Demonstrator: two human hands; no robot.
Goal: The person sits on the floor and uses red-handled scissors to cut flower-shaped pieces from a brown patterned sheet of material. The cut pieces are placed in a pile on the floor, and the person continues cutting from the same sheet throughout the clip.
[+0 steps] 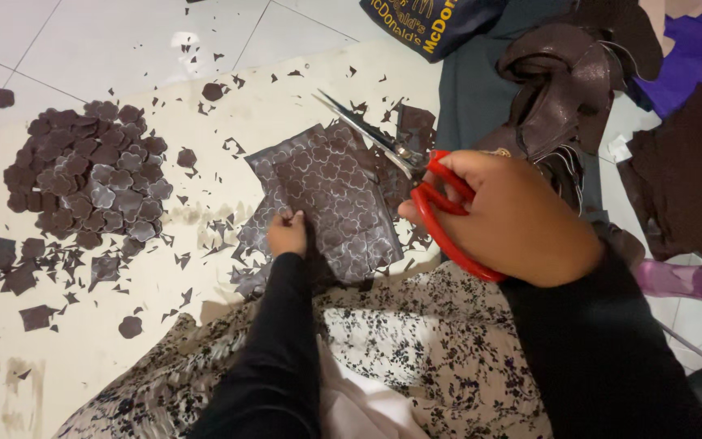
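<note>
The sheet (331,199) is dark brown, thin and slightly shiny, marked all over with pale outlines of small flower shapes in rows. It lies flat on a cream mat (83,358) on the floor, its edges jagged. Its long axis runs from lower left to upper right, the far end pointing toward the scissors.

The left hand (287,233) presses down on the sheet's near edge, fingers curled onto it rather than gripping.

The right hand (513,215) holds the scissors (416,175) by their red handles, fingers closed through the loops. The 2 blades lie almost together and point up and left, their tips over the sheet's upper right corner.

A pile of cut flowers (91,175) sits well to the left on the mat, with small dark scraps (180,260) strewn around. A heap of brown material (566,89) lies just beyond the right hand.
</note>
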